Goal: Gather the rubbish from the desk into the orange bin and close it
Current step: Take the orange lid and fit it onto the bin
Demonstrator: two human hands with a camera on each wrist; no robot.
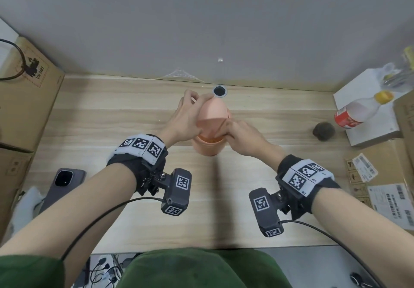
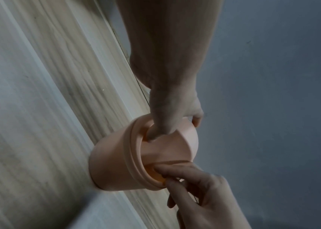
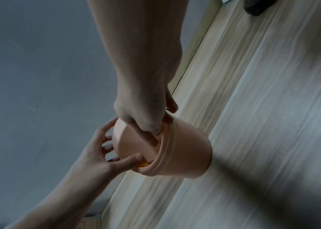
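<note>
the domed lid [image 1: 211, 114] sits upright atop the orange bin [image 1: 207, 148] near the desk's [image 1: 112, 113] back edge, left hand [image 1: 187, 119] grasping its far side, right hand [image 1: 243, 138] pinching its near rim.

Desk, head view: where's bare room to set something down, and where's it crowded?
Free: the wood between the phone and the orange bin, and the near strip under both forearms. The stretch from the bin right to the dark ball is bare too. Crowded: the right edge, with bottle and labelled boxes, and the left cardboard box.
</note>
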